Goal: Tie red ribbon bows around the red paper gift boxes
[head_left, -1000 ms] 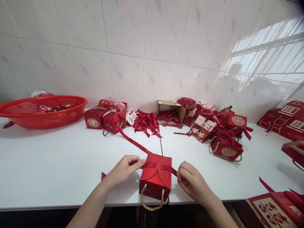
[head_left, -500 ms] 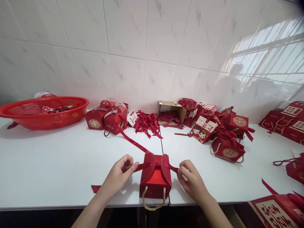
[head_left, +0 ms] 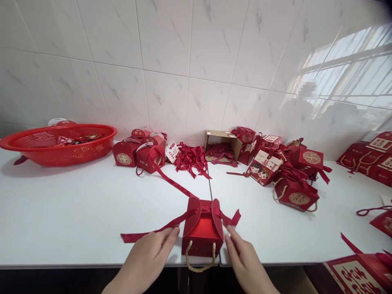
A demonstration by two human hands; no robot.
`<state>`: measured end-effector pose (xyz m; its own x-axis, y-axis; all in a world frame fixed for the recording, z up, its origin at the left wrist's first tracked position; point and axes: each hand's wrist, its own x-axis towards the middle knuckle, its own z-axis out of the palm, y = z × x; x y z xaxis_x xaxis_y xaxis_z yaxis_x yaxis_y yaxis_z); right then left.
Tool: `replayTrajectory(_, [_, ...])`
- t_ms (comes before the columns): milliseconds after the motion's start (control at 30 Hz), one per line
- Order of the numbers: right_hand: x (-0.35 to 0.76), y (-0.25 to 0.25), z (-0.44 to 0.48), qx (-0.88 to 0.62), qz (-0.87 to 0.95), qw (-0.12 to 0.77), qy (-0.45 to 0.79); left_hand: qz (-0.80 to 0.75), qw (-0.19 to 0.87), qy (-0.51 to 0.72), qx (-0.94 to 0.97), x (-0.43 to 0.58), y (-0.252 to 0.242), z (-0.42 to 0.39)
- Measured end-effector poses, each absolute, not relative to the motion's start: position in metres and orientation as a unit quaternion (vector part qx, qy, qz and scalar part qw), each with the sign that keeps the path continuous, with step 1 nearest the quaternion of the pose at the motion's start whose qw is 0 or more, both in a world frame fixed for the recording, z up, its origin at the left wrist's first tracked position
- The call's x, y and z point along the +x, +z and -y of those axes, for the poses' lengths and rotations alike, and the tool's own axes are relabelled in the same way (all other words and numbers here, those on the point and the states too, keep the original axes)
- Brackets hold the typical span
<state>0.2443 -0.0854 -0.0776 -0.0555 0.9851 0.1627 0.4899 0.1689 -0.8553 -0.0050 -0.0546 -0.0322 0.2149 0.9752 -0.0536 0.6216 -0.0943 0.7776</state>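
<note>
Here, at the near edge of a white tabletop [head_left: 76,216], a person's left hand [head_left: 153,253] is just left of a red gift box [head_left: 201,244], its fingertips partly hidden, so whether they are pressed together cannot be told. One tail of a dark-red ribbon [head_left: 134,237] runs out left of the gift box, beyond that hand. The gift box stands upright between that hand and the right hand [head_left: 245,251], its curved flaps [head_left: 192,222] apart at the top, a rope handle [head_left: 199,270] looped at its front. Just right of the gift box, the second hand's grip is loose, thumb and forefinger parted, with nothing visibly pinched. The gift box looks light, its card stiff but easily creased, best taken by the side walls; the ribbon appears soft and slippery, best pinched near the flaps.

Among the containers, a red perforated basket [head_left: 67,157], well left of and behind the gift box, holds what look like wrapped packets [head_left: 63,140]. Behind and left of the gift box stand handled boxes [head_left: 125,153], contents not shown. Behind and slightly right of it, a cardboard carton [head_left: 237,148] holds loose ribbons [head_left: 222,151]; farther right, a heap of red boxes [head_left: 300,198] keeps its contents hidden.
</note>
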Motion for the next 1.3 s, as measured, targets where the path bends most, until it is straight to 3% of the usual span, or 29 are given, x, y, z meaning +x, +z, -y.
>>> replayTrajectory(133, [0.233, -0.085, 0.086, -0.501, 0.367, 0.585, 0.521, -0.565, 0.427, 0.368, 0.602, 0.000, -0.035, 0.047])
replayTrajectory(233, [0.233, -0.086, 0.084, -0.403, 0.212, 0.651, 0.607, -0.522, 0.522, 0.470, 0.484, 0.001, -0.040, 0.040])
replayTrajectory(367, [0.242, -0.082, 0.071, -0.333, 0.163, 0.686, 0.626, -0.436, 0.614, 0.586, 0.298, 0.001, -0.040, 0.032])
replayTrajectory(567, [0.260, -0.063, 0.048, -0.292, 0.098, 0.754, 0.580, -0.396, 0.551, 0.693, 0.243, -0.005, -0.016, 0.021])
replayTrajectory(767, [0.272, -0.020, 0.047, -0.323, 0.182, 0.815, 0.446, -0.374, 0.495, 0.726, 0.295, -0.003, 0.014, 0.015])
replayTrajectory(1067, [0.274, 0.032, 0.037, -0.351, 0.390, 0.806, 0.274, -0.325, 0.388, 0.747, 0.431, 0.015, 0.059, 0.005])
replayTrajectory(1300, [0.262, 0.074, 0.019, -0.312, 0.503, 0.758, 0.275, -0.285, 0.379, 0.695, 0.541, 0.038, 0.096, -0.005])
